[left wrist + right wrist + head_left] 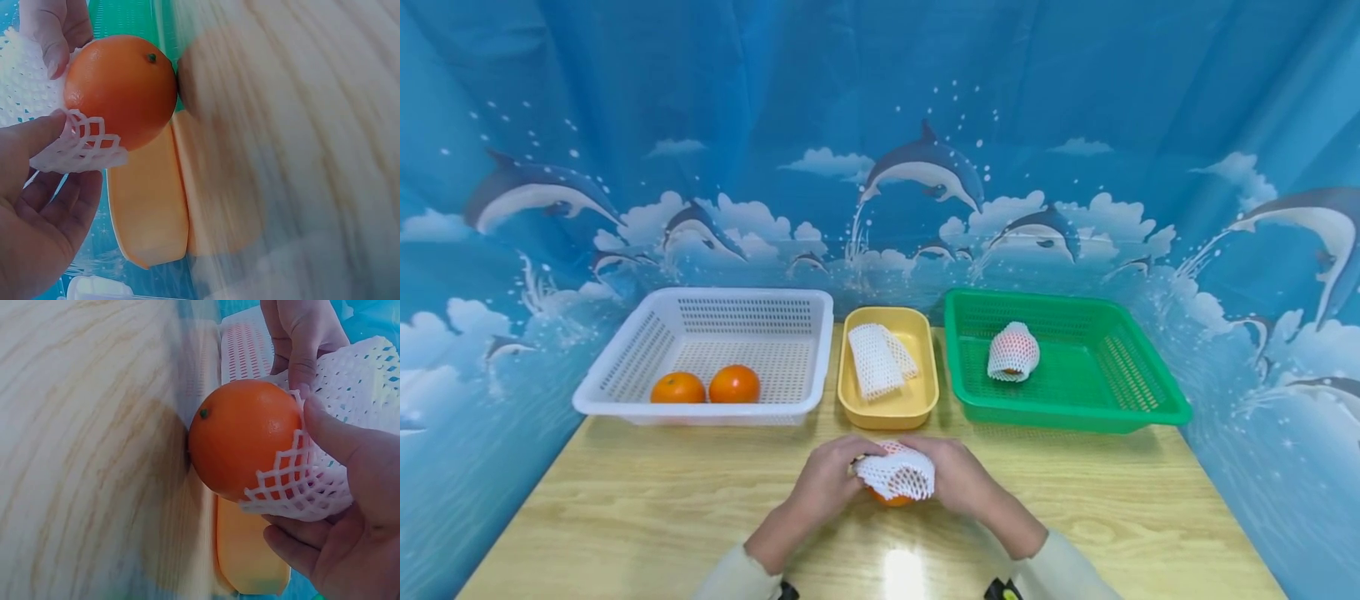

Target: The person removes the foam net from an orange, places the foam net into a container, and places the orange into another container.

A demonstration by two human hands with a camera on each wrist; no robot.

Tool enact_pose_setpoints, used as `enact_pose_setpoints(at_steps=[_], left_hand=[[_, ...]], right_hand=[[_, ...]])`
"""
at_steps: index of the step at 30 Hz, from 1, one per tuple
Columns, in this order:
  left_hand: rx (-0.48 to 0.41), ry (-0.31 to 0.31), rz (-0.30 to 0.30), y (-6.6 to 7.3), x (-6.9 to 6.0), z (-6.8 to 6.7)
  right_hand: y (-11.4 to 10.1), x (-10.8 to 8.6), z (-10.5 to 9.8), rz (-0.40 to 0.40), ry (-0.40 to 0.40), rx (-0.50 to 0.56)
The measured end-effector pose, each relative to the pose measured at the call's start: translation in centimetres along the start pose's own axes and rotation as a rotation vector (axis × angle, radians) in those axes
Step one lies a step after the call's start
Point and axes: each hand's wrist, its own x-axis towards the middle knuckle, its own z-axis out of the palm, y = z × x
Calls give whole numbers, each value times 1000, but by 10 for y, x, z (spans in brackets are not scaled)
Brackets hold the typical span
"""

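Over the tabletop, just in front of the yellow tray, my left hand and right hand pinch a white foam fruit net from either side. An orange is partly inside the net's mouth. Its lower part sits against the wooden table, and a small green stem spot shows in both wrist views. In the left wrist view, the thumb presses the net's edge beside the fruit. The rest of the net stands loose above the orange, and some fingers are hidden behind it.
A white basket at the back left holds two oranges. The yellow tray in the middle contains foam nets. At the back right, a green basket holds a netted fruit. A dolphin-print curtain hangs behind.
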Motion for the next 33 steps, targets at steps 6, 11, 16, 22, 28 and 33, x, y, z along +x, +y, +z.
enact_pose_setpoints(at_steps=[6, 11, 16, 22, 28, 33], left_hand=[[-10, 7, 3, -1, -1, 1], [-27, 1, 1, -2, -1, 2], [-29, -31, -27, -1, -2, 2], [-50, -98, -94, -1, -3, 2], [-120, -134, -125, -2, -3, 2], [-164, -152, -139, -3, -2, 2]], right_hand=[[1, 0, -4, -1, -63, 29], [2, -1, -8, 37, -84, 36], [2, -2, -9, 77, -49, 31], [3, -3, -8, 72, -5, 23], [3, -4, -7, 41, 46, 22], [3, -4, -5, 68, 72, 34]])
